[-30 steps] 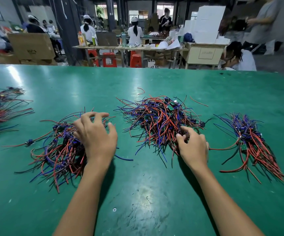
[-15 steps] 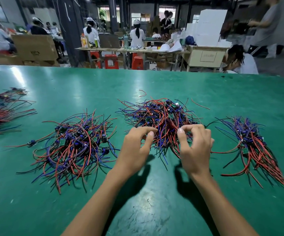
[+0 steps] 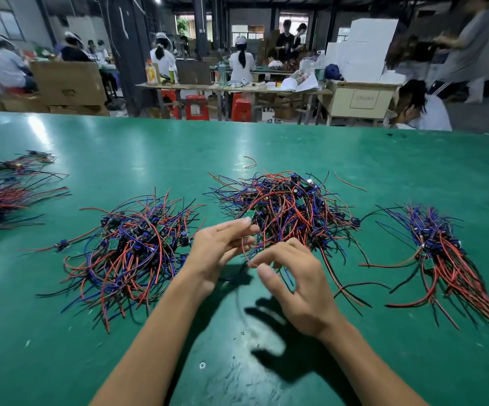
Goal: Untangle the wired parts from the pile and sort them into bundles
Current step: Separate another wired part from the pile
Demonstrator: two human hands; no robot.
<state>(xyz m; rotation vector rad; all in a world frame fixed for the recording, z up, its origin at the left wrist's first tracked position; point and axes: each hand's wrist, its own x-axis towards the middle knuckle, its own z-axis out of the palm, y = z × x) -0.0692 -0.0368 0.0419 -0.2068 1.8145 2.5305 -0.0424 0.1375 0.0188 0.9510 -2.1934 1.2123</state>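
Note:
A tangled pile (image 3: 290,200) of red, blue and black wired parts lies mid-table, just beyond my hands. Both hands are raised over the green table (image 3: 266,142) in front of it. My left hand (image 3: 217,253) holds the upper end of a thin red wire (image 3: 244,250) among its fingers, and a small green board (image 3: 250,214) shows at its index fingertip. My right hand (image 3: 296,285) pinches the wire's lower end between thumb and index finger. A looser pile (image 3: 132,247) lies to the left, and an aligned bundle (image 3: 448,259) to the right.
More bundles (image 3: 0,197) lie at the far left edge. Stray red wires (image 3: 250,162) lie behind the central pile. A small screw (image 3: 202,365) sits on the table near me. Beyond the far edge, people work at benches.
My left hand moved from the left pile over to the central pile. Both hands then drew back towards me, lifting one wire out of it.

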